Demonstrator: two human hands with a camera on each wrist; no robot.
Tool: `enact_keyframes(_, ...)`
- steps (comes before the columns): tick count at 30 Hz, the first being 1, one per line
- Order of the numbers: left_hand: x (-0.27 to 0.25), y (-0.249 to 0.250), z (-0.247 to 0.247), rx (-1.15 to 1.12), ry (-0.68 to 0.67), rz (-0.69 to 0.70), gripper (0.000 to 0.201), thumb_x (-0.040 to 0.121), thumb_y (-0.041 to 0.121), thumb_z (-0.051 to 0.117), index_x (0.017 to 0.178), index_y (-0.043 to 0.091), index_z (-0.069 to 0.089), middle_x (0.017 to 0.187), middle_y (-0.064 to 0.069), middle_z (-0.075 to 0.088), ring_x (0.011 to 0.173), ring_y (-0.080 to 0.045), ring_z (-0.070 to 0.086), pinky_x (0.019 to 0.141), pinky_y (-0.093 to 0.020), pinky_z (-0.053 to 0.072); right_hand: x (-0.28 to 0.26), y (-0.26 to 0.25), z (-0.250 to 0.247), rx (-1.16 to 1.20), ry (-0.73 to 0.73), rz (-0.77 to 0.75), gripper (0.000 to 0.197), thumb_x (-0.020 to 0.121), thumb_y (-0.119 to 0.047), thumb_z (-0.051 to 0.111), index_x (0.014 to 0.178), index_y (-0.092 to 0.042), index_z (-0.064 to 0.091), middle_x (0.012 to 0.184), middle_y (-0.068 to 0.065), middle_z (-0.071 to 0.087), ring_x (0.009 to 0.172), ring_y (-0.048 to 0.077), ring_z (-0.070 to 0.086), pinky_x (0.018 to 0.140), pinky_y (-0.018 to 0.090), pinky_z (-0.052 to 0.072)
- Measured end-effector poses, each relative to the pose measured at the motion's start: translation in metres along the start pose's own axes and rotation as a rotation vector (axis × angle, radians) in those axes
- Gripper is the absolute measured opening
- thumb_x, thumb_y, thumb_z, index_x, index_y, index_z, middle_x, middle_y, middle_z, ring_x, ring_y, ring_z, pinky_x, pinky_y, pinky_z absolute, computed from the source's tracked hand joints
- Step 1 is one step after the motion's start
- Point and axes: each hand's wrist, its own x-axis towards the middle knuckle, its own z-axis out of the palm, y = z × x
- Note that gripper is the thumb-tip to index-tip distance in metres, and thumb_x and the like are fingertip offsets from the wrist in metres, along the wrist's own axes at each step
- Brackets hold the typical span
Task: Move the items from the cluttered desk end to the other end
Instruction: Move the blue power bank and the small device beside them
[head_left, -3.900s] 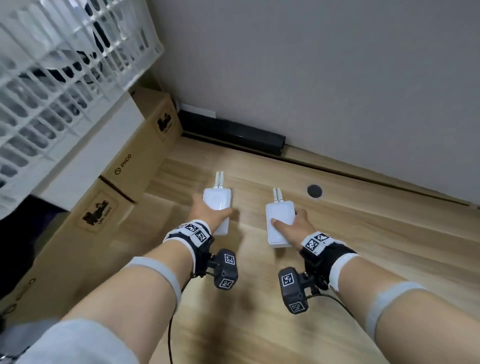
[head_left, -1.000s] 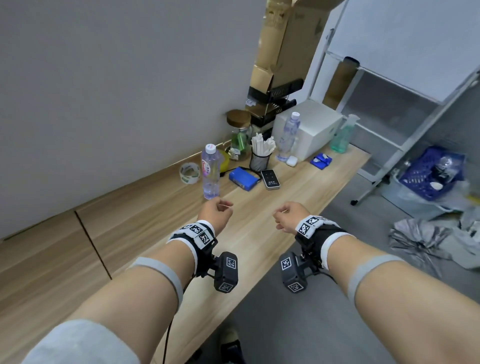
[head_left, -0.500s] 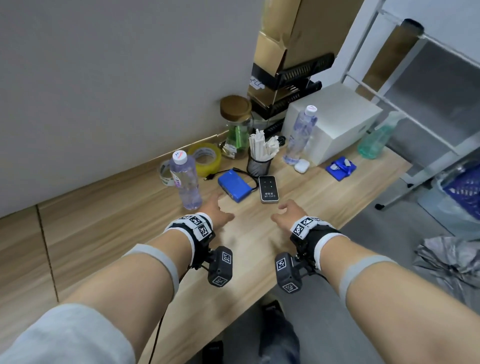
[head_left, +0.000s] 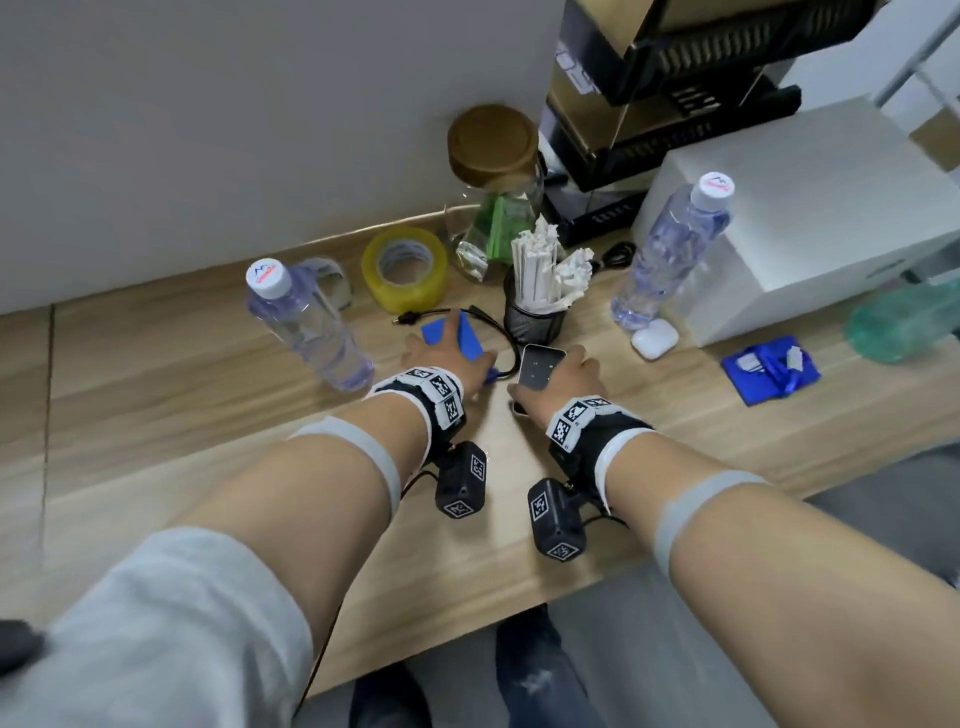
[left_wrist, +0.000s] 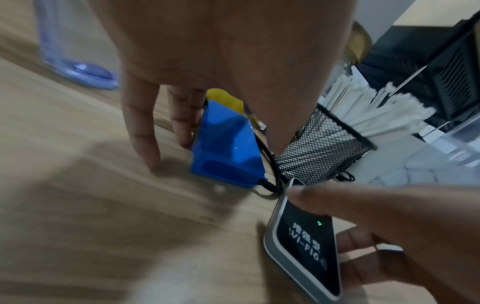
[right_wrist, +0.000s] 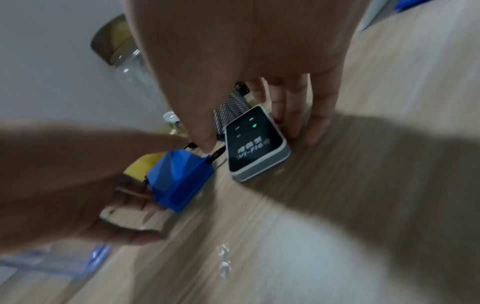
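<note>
A blue box (head_left: 471, 340) with a black cable lies on the wooden desk (head_left: 208, 415). My left hand (head_left: 441, 358) is over it; in the left wrist view the fingers (left_wrist: 182, 123) touch the left side of the blue box (left_wrist: 226, 148) and the thumb comes down on its right. Beside it lies a black-faced Wi-Fi device (head_left: 537, 366) with green lights. My right hand (head_left: 561, 379) holds it by the sides: in the right wrist view the fingers (right_wrist: 288, 115) press the right edge of the Wi-Fi device (right_wrist: 254, 142), thumb at its left. Both items lie on the desk.
A water bottle (head_left: 306, 322) stands just left of my left hand. Behind are a yellow tape roll (head_left: 405, 270), a mesh cup of white straws (head_left: 535, 306) and a lidded glass jar (head_left: 493, 197). To the right are a second bottle (head_left: 670, 254), an earbud case (head_left: 654, 338), a white box (head_left: 810, 208) and a blue packet (head_left: 769, 369).
My hands left two white routers at the far end, the view swung to the cluttered end, and both hands reached forward onto the blue box and the Wi-Fi device.
</note>
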Motion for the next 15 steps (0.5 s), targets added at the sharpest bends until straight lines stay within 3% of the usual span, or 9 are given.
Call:
enact_keyframes(5, 0.004, 0.013, 0.007, 0.052, 0.05, -0.069, 0.088, 0.078, 0.053, 0.064, 0.15, 0.043, 0.014, 0.142, -0.024, 0.026, 0.127, -0.046, 0.037, 0.099, -0.046, 0.038, 0.012, 0.0, 0.009, -0.213, 0.005, -0.11, 0.094, 0.076, -0.05, 0.075, 0.142, -0.008, 0.023, 0.134, 0.014, 0.036, 0.12, 0.036, 0.049, 0.085, 0.041, 0.046)
enact_keyframes(8, -0.002, 0.012, 0.007, 0.133, 0.049, -0.063, 0.084, 0.075, 0.041, 0.071, 0.142, 0.037, 0.022, 0.134, -0.022, 0.031, 0.123, -0.045, 0.036, 0.092, -0.047, 0.04, 0.011, 0.004, 0.007, -0.289, -0.028, -0.138, 0.095, 0.074, -0.048, 0.076, 0.142, -0.011, 0.021, 0.134, 0.013, 0.035, 0.121, 0.034, 0.048, 0.086, 0.04, 0.046)
enact_keyframes(11, -0.018, 0.003, 0.008, 0.201, -0.005, -0.066, 0.082, 0.075, 0.035, 0.072, 0.14, 0.035, 0.022, 0.129, -0.021, 0.033, 0.113, -0.044, 0.042, 0.086, -0.048, 0.046, 0.003, 0.01, 0.002, -0.357, -0.077, -0.122, 0.095, 0.074, -0.049, 0.075, 0.142, -0.016, 0.018, 0.133, 0.013, 0.036, 0.121, 0.034, 0.047, 0.087, 0.041, 0.046)
enact_keyframes(15, -0.045, -0.028, 0.011, 0.161, -0.105, -0.116, 0.079, 0.073, 0.039, 0.073, 0.135, 0.033, 0.024, 0.119, -0.016, 0.038, 0.094, -0.038, 0.048, 0.073, -0.041, 0.043, -0.018, 0.019, -0.002, -0.348, -0.148, -0.084, 0.095, 0.074, -0.042, 0.076, 0.143, -0.017, 0.016, 0.133, 0.015, 0.039, 0.121, 0.036, 0.05, 0.09, 0.043, 0.048)
